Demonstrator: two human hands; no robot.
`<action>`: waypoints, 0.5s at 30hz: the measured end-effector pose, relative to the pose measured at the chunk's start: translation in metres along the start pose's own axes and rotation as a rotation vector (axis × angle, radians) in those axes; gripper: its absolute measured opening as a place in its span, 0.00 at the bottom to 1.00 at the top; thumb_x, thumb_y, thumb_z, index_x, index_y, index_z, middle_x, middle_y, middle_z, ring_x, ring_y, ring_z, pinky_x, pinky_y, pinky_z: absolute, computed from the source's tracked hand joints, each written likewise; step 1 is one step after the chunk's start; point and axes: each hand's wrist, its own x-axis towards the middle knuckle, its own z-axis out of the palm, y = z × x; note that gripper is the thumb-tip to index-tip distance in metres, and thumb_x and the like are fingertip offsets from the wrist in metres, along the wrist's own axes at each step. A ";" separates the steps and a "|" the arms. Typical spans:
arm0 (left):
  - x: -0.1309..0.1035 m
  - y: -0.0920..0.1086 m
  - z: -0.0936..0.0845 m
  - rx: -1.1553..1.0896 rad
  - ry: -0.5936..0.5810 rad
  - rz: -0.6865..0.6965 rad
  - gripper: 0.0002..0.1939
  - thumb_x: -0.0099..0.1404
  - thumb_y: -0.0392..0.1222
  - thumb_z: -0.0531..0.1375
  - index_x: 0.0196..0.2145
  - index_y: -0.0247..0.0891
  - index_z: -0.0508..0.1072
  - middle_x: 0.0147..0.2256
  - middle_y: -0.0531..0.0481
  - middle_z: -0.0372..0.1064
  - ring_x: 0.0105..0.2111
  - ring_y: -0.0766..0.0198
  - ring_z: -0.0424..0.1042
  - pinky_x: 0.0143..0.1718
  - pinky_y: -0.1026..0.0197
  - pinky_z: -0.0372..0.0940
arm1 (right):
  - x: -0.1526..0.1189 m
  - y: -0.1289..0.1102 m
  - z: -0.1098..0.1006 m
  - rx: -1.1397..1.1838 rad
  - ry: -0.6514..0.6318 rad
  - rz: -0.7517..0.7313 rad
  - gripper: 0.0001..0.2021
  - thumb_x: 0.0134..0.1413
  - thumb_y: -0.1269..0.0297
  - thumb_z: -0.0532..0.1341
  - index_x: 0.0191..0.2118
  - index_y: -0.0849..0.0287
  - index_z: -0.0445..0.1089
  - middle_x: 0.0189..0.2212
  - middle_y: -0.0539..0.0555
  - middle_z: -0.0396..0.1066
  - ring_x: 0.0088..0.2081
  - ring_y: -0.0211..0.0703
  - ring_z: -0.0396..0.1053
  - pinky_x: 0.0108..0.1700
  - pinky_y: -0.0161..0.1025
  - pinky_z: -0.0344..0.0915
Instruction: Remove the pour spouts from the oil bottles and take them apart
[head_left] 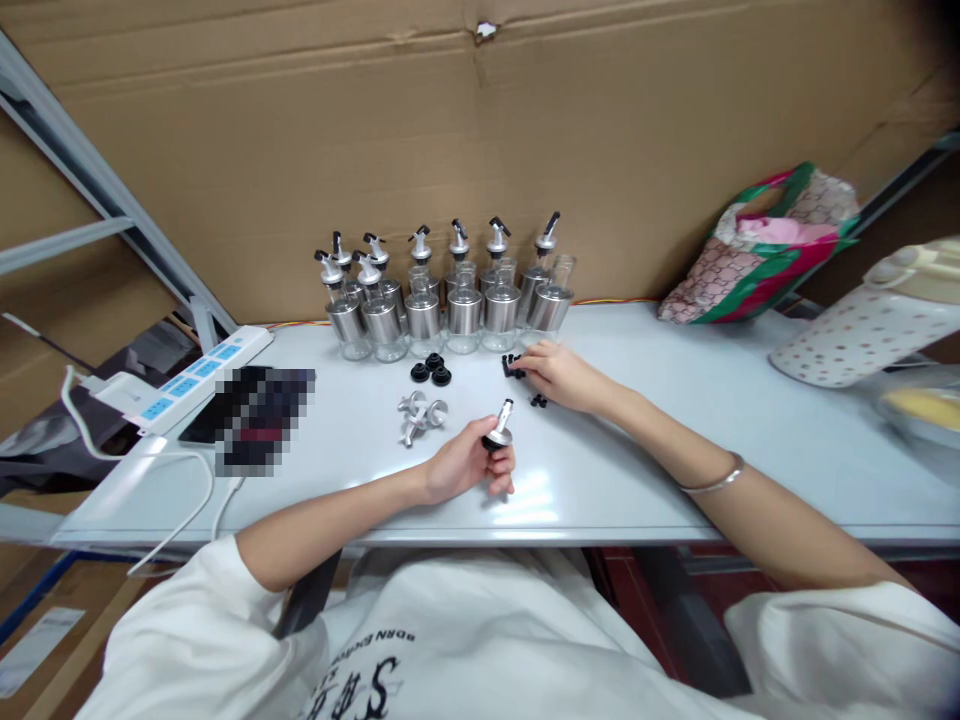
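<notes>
My left hand (474,464) is closed around a silver pourer spout (498,434) with a black base, its narrow end pointing up. Farther back, my right hand (553,374) reaches down to a small cluster of black caps (511,366), fingertips touching them; whether one is pinched is hidden. A few more black caps (538,401) lie just in front of that hand. To the left are three black rubber stoppers (430,370) and several loose silver spouts (421,414). Behind stand rows of glass bottles with steel sleeves (424,318), some topped with spouts.
At left lie a white power strip (202,374) with cables and a pixelated dark device (262,420). On the right are a patterned bag (757,250), a spotted white jug (862,320) and a blurred bowl (926,405). Cardboard (375,130) backs the table (637,490).
</notes>
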 end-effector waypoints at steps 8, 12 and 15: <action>-0.001 0.002 0.002 0.018 0.027 -0.023 0.22 0.64 0.59 0.43 0.22 0.39 0.52 0.20 0.59 0.49 0.17 0.71 0.54 0.37 0.58 0.61 | 0.003 0.000 0.012 0.083 0.006 -0.022 0.17 0.58 0.69 0.49 0.45 0.63 0.73 0.36 0.64 0.70 0.39 0.52 0.66 0.43 0.48 0.64; -0.001 0.002 0.001 -0.018 0.007 -0.006 0.21 0.64 0.56 0.42 0.21 0.39 0.52 0.20 0.58 0.50 0.17 0.71 0.54 0.36 0.58 0.61 | 0.003 0.000 0.002 0.156 0.118 -0.017 0.17 0.59 0.69 0.48 0.46 0.62 0.71 0.38 0.63 0.70 0.40 0.51 0.68 0.44 0.48 0.67; -0.001 0.002 -0.001 -0.046 0.004 -0.003 0.21 0.65 0.54 0.42 0.20 0.39 0.52 0.20 0.58 0.50 0.17 0.70 0.54 0.36 0.58 0.60 | 0.002 0.000 -0.007 0.118 0.148 0.008 0.16 0.59 0.69 0.48 0.44 0.61 0.72 0.37 0.61 0.71 0.41 0.52 0.69 0.44 0.49 0.67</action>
